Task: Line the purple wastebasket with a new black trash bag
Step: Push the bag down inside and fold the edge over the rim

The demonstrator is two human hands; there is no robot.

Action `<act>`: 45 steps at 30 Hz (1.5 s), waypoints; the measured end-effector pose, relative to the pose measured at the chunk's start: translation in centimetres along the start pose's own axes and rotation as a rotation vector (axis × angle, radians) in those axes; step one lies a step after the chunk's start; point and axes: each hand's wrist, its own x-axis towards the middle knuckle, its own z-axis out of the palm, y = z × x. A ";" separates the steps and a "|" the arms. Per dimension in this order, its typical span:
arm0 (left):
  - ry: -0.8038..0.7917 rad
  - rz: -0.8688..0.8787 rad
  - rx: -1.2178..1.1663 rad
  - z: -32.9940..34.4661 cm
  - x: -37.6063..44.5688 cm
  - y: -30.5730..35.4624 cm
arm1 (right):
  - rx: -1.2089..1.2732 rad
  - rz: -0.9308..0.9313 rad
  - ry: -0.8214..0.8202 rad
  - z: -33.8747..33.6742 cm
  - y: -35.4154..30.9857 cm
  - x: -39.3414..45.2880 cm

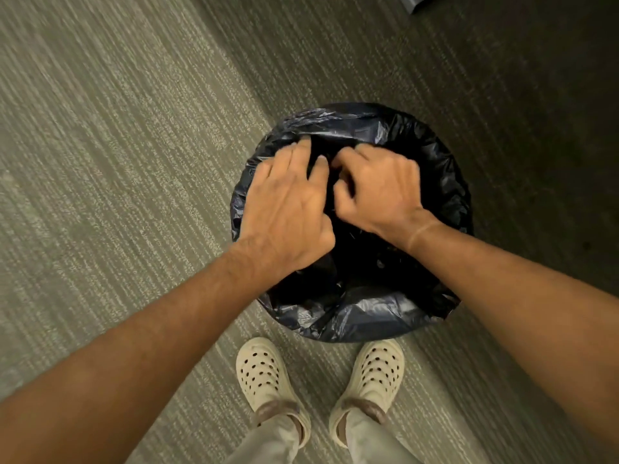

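Evidently the black trash bag is already draped over the wastebasket's rim (no purple shows) on the carpeted floor, just ahead of two cream clogs. Two hands work inside: left hand spread flat pressing plastic, right hand curled, pinching film, probably seating the single bag.

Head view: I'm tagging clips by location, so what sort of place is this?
Probably an office or similar commercial interior: striped low-pile carpet covers the floor, a bag-lined wastebasket stands on it, and a grey furniture edge shows at the top.
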 end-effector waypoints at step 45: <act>-0.014 0.005 0.031 4.7 0.0 -5.0 | -0.339 0.030 -0.842 14.9 1.8 -4.3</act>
